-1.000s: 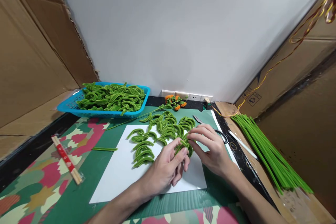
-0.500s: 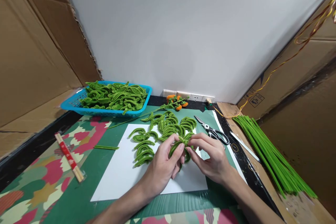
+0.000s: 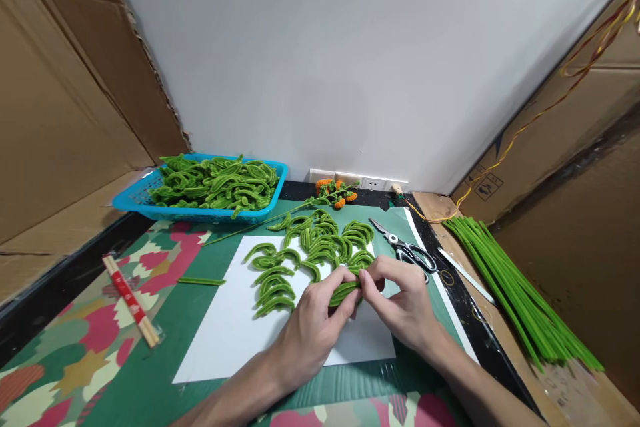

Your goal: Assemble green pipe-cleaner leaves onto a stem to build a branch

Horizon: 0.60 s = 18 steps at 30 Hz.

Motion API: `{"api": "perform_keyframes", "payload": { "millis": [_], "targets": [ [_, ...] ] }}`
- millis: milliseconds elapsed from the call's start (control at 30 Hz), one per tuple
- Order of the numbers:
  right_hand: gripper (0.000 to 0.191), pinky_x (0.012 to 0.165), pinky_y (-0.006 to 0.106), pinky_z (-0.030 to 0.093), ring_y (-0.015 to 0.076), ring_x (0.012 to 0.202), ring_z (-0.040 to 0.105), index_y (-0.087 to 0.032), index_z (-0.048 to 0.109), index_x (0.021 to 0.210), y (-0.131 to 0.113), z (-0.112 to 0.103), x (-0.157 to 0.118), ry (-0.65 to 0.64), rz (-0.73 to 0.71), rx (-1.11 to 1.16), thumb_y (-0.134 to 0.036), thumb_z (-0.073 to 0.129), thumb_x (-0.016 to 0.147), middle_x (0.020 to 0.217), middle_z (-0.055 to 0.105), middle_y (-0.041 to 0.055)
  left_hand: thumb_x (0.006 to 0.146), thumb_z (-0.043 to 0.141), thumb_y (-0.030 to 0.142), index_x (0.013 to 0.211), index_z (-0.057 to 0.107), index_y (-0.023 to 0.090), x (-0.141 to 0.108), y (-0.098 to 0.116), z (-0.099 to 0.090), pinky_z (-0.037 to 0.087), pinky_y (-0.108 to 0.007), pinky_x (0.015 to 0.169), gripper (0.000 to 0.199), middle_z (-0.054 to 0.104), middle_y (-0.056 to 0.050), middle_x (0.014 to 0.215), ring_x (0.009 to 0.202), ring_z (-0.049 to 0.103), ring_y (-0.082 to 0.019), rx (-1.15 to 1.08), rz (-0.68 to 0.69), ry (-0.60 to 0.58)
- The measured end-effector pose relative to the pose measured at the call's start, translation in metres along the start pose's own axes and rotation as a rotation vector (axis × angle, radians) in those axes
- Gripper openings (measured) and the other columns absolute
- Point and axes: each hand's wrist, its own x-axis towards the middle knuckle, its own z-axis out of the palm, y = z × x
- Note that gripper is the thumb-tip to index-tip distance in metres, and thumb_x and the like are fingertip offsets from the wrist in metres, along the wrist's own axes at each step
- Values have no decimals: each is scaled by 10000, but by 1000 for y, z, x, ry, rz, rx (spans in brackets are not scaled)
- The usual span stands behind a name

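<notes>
I watch through the head camera, and both hands meet near the front right of the white sheet (image 3: 220,340). My left hand (image 3: 317,320) has its thumb and fingers closed around a green fuzzy bundle (image 3: 344,293), gripping it from the near left side. My right hand (image 3: 403,297) comes in from the other side, thumb and fingertips pinched at the bundle's right end (exactly which strand they grip, I cannot tell from here). The bundle is held up between the two hands, in front of the loose pieces.

Beyond and left of it, curved green pieces (image 3: 275,293) lie in a column and in clusters, partly on the sheet and partly on the green covering (image 3: 150,373). Just past my right hand, the scissors (image 3: 394,239) lie with their blades pointing away. At the back left I have a blue basket (image 3: 200,216) heaped with more green pieces (image 3: 215,183), and beside it a stem with orange blooms (image 3: 340,197). Left of the sheet are a short straight green piece (image 3: 201,281) and a red-banded packet of sticks (image 3: 130,303). Far right, long green stems (image 3: 520,293) lie along the cardboard.
</notes>
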Motion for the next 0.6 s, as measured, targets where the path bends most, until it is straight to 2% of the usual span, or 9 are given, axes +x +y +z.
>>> {"api": "perform_keyframes", "payload": {
  "millis": [100, 200, 300, 433, 533, 600],
  "targets": [
    [351, 584, 263, 405, 128, 596, 515, -202, 576, 689, -2, 0, 2, -33, 111, 77, -274, 628, 1029, 653, 590, -11, 1064, 532, 447, 984, 586, 210, 2, 0, 0, 369, -225, 541, 256, 557, 42, 724, 600, 475, -124, -42, -18, 38],
    [358, 585, 268, 401, 131, 603, 512, -198, 592, 690, -3, 0, 3, -40, 137, 107, -304, 629, 1030, 661, 590, -8, 1058, 538, 449, 960, 586, 212, 2, -1, 0, 360, -233, 548, 261, 539, 45, 712, 598, 464, -129, -15, -24, 64],
    [393, 584, 271, 398, 129, 588, 502, -196, 593, 665, -5, 1, 3, -34, 174, 150, -341, 634, 1028, 640, 586, -9, 1069, 524, 425, 962, 603, 213, 0, -2, 0, 374, -243, 580, 251, 570, 31, 747, 640, 493, -141, 73, 28, 74],
    [491, 577, 273, 398, 133, 569, 492, -194, 593, 603, -4, 4, 3, -55, 292, 268, -453, 651, 1016, 576, 575, -8, 1078, 527, 360, 981, 641, 214, 0, -3, -1, 395, -249, 642, 209, 635, 20, 802, 682, 538, -141, 182, 108, 92],
    [521, 553, 265, 393, 127, 530, 487, -189, 605, 599, -1, 6, 3, -89, 376, 373, -514, 668, 1002, 529, 563, -14, 1084, 527, 361, 959, 675, 215, 1, 0, -2, 416, -244, 692, 243, 655, 15, 835, 719, 561, -136, 158, 114, 81],
    [507, 551, 259, 393, 122, 530, 494, -184, 616, 622, 0, 7, 4, -96, 396, 400, -519, 678, 998, 543, 572, -16, 1084, 529, 394, 931, 683, 212, 2, 1, -2, 420, -238, 666, 283, 641, 13, 819, 700, 561, -129, 81, 82, 70]
  ]
}}
